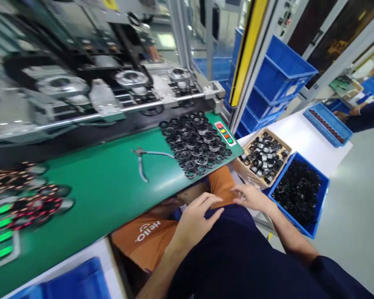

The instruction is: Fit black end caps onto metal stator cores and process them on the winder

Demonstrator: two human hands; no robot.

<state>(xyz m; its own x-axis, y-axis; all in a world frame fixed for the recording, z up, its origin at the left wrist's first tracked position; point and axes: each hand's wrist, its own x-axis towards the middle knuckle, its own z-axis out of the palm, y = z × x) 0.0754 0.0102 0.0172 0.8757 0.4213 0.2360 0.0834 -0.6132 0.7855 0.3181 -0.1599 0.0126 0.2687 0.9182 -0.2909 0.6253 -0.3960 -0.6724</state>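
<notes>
My left hand (197,220) hovers over my lap with thumb and fingers apart, holding nothing. Close to the box edge, my right hand (248,197) is also over my lap, its fingers loosely spread and nothing visible in them. Beyond both hands, many black ring-shaped parts (195,143) lie packed together at the right end of the green worktop (112,178). A pair of cutting pliers (142,160) with blue-grey handles rests on the worktop, jaws toward the machine. Copper-wound rings (34,203), some with red, sit at the left, blurred.
A cardboard box (241,168) of black and silver parts and a blue bin (321,207) of black parts stand at right. A button panel (225,133) is on the worktop corner. Stacked blue crates (268,79) stand behind a yellow post (247,50). A co-worker's sleeve (369,116) shows far right.
</notes>
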